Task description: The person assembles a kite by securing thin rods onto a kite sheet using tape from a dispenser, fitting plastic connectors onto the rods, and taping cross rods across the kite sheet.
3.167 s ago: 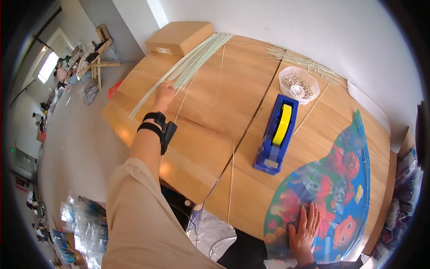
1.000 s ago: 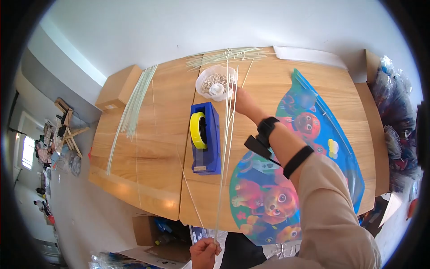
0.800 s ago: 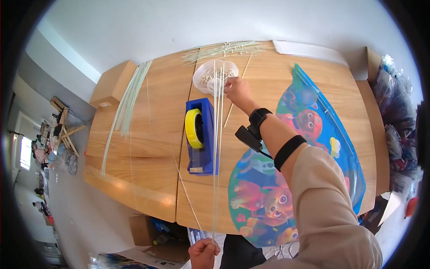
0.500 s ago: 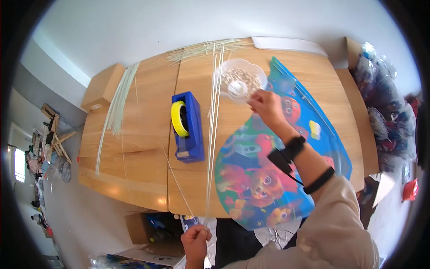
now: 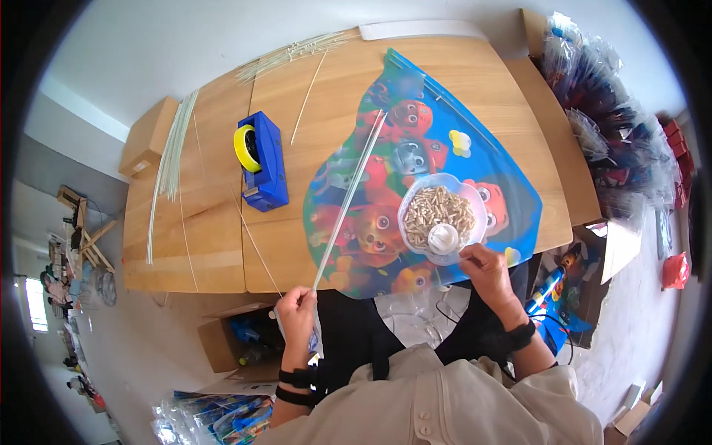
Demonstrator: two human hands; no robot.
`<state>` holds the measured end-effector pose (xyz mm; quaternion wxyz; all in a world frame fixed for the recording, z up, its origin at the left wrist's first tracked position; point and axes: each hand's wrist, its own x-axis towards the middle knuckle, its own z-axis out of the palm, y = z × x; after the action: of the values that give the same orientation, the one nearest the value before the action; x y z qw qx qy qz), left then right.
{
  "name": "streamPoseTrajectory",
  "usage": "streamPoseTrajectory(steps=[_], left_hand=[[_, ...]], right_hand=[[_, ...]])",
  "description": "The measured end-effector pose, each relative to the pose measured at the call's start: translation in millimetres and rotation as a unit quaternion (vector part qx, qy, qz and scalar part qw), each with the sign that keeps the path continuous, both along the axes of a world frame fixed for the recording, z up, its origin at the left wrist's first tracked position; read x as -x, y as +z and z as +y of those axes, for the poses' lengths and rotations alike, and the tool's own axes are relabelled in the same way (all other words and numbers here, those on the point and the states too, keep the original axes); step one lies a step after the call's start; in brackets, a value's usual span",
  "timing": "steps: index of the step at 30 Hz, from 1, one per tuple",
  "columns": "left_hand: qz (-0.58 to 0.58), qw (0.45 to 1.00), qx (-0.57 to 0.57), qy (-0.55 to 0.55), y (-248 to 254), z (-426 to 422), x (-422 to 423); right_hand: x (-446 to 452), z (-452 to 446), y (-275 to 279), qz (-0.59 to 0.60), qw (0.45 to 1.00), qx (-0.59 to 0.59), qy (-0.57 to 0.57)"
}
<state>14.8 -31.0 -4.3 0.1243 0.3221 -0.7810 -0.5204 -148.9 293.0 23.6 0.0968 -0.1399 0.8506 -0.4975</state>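
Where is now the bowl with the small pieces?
In the head view, the bowl sits right of centre on the printed sheet, just beyond the right hand.

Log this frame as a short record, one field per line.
left hand: closed on thin pale rods slanting over the printed sheet
right hand: fingers at the near rim of the bowl; grip unclear
bowl: on the sheet, holding small beige pieces and a round white item
tape dispenser: blue, yellow roll, left of the sheet
far left: bundle of pale rods beside a cardboard box
surface: wooden table
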Motion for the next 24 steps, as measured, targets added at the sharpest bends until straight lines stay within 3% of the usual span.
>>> streamPoseTrajectory(steps=[4,7,11,14,16,19,24], left_hand=[[-0.002,0.995,0.097,0.0,-2,-8,10],[-0.02,0.99,0.14,0.012,5,-7,17],[-0.048,0.981,0.19,0.002,-7,-18,16],[-0.037,0.96,0.277,-0.022,-4,-12,18],[0.039,0.919,0.391,-0.032,10,-2,24],[0.033,0.928,0.357,-0.096,13,7,35],[-0.015,0.918,0.381,-0.11,23,16,94]], right_hand=[[-8,-6,3,0.03,0.999,0.024,0.001],[-6,-5,12,0.004,0.999,-0.048,0.016],[-7,-1,13,0.034,0.998,-0.056,0.021],[-10,1,9,0.035,0.999,-0.042,-0.005],[-14,1,12,0.034,0.998,-0.039,-0.048],[-20,-3,15,0.071,0.996,-0.039,-0.035],[-25,-17,15,0.146,0.989,-0.011,-0.007]])
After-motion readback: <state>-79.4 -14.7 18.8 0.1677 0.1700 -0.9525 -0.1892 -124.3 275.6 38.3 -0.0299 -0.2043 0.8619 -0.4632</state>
